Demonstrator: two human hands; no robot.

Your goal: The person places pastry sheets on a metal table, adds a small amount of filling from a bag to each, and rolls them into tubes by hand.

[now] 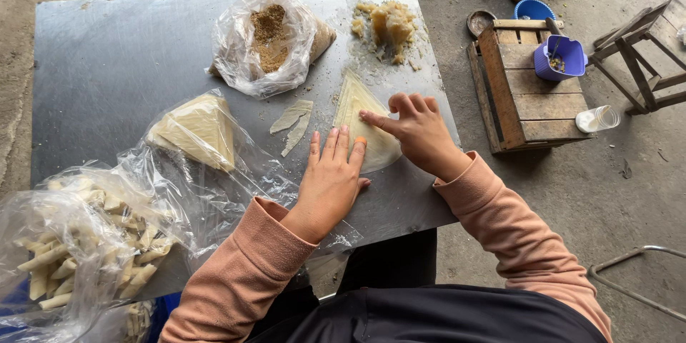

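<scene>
On metal table (107, 64) | left hand (330, 175), right hand (418, 128) pressing wrapper (361, 111) (flat)

The left hand (330, 180) lies flat, palm down, its 4 fingers (339, 143) straight and close together, thumb tucked to the side. The right hand (420, 131) is loosely curled, forefinger stretched out toward the left fingertips. Both forearms angle inward in peach-coloured sleeves (243, 271).
</scene>
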